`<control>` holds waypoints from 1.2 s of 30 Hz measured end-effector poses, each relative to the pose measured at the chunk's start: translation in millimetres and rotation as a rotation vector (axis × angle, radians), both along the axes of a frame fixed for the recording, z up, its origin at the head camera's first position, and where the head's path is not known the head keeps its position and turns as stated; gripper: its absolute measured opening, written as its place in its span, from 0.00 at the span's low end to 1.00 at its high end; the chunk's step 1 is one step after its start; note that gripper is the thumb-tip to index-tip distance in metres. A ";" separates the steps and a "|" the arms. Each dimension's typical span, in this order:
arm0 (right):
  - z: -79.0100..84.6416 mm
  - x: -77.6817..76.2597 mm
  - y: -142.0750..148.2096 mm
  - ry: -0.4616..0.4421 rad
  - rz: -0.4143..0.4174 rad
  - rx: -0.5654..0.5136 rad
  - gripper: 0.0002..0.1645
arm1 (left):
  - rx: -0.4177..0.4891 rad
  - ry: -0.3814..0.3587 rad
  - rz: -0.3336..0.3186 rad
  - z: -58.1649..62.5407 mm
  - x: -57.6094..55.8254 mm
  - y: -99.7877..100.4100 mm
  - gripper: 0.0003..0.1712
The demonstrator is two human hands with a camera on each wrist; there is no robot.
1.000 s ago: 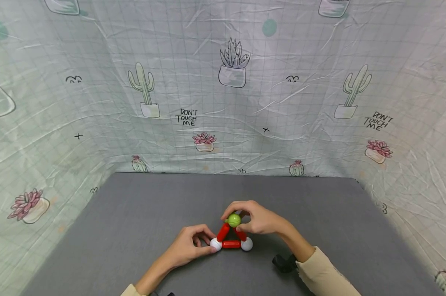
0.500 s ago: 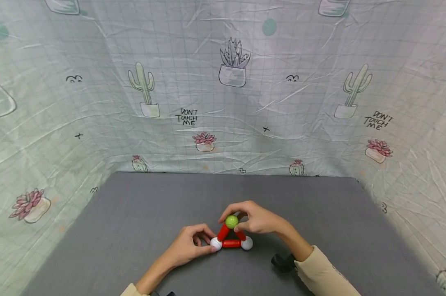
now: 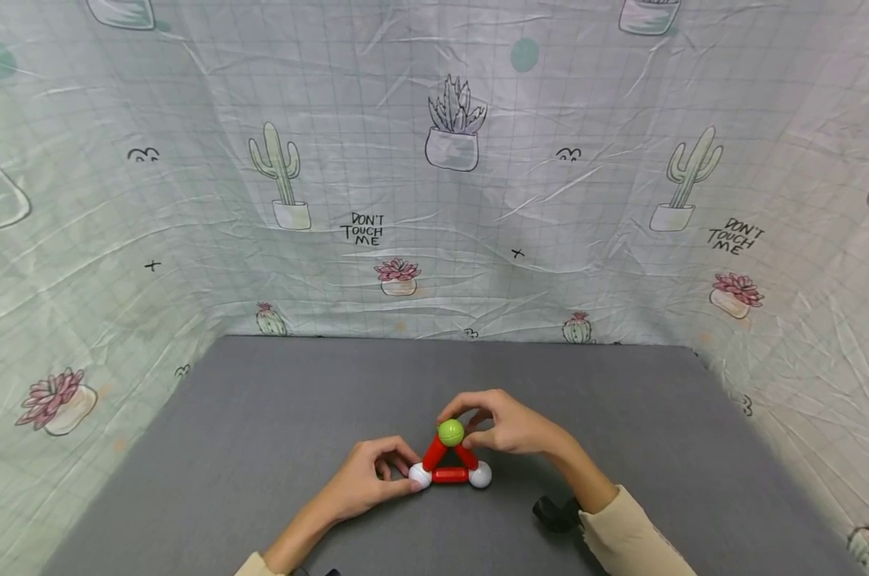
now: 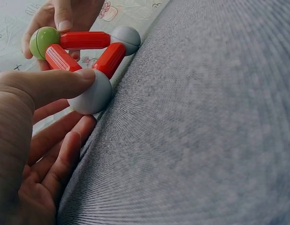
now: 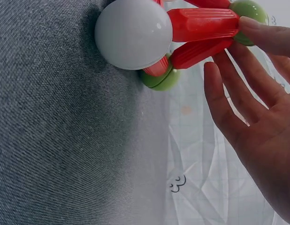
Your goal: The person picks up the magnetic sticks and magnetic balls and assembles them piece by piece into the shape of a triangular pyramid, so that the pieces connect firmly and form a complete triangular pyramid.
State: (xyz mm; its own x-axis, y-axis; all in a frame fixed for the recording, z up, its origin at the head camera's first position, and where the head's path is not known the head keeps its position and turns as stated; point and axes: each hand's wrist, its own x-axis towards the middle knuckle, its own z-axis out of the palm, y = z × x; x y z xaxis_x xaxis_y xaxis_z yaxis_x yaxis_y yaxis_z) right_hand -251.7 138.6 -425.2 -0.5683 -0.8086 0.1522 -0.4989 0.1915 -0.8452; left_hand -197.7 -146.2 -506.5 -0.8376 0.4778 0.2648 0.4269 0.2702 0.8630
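Observation:
A pyramid-shaped frame of red magnetic rods and balls stands on the grey table. A green ball (image 3: 451, 433) tops it, with red rods (image 5: 204, 25) slanting down from it. My left hand (image 3: 370, 478) pinches the white ball (image 4: 91, 93) at the front left corner, thumb above and fingers below. Around the top green ball, my right hand (image 3: 505, 424) has its thumb and a finger, the thumb touching it in the right wrist view. Another white ball (image 3: 481, 474) forms the front right corner. A second green ball (image 5: 161, 79) lies low at the back, hidden in the head view.
The grey cloth-covered table (image 3: 319, 384) spreads around the frame. A pale sheet (image 3: 506, 200) printed with cacti hangs behind it and along both sides. A black wrist device (image 3: 555, 514) sits by the right sleeve (image 3: 632, 532).
The top green ball has shifted slightly left and toward me. My right hand moved left with it, then slid a little right around it. The left hand has stayed in place.

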 end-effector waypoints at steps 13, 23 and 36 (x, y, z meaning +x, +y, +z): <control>-4.7 0.0 1.3 0.008 0.007 -0.019 0.21 | -0.004 -0.004 -0.003 0.1 1.2 0.3 0.11; -4.0 2.5 1.2 -0.016 0.004 -0.007 0.21 | -0.001 0.007 -0.008 0.3 4.2 -0.5 0.12; -4.3 2.1 0.4 -0.006 0.013 -0.008 0.21 | -0.005 0.013 0.001 -0.4 3.2 -1.4 0.12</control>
State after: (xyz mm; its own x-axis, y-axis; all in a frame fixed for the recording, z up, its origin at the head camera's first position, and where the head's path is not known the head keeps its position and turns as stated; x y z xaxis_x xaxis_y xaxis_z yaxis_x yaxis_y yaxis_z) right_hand -249.7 138.9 -429.5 -0.5583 -0.8149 0.1558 -0.4966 0.1778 -0.8495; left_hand -194.6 -147.6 -506.9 -0.8345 0.4786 0.2730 0.4377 0.2749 0.8560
